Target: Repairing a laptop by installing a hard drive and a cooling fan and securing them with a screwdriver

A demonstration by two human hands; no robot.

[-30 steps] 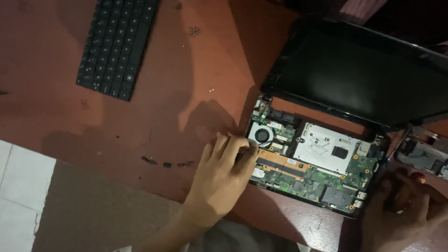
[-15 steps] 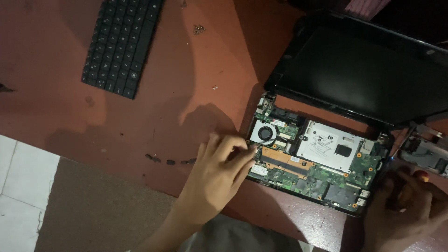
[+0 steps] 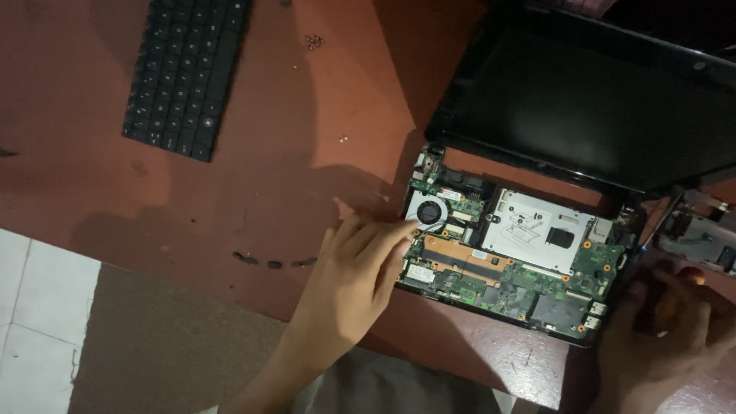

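Presently on the red-brown desk [image 3: 253,176]: one small laptop [image 3: 537,199] with its upper cover taken off, lying toward the right edge, its dark screen [image 3: 583,100] folded back toward the far edge. Exposed inside: a green circuit board [image 3: 506,284], a round fan [image 3: 428,212] at the board's left end, a copper strip [image 3: 468,257] just beside the fan, and a silver metal plate [image 3: 537,230] to the right of both.

Left hand [image 3: 353,284]: fingers loosely extended, not clenched, tips resting at the laptop's left edge, touching the board just beside the fan; nothing grasped.

Right hand [image 3: 663,337]: at the near right corner of the desk, in shadow, fingers curled at the laptop's right end; something orange shows between the fingers, but what it grips cannot be told.

Also listed: a loose black keyboard [image 3: 188,73] at the far left, well apart from the laptop; a small cluster of screws [image 3: 313,41] near the keyboard; a grey metal part [image 3: 701,230] at the right edge; tiled floor [image 3: 34,322] beyond the near left edge.
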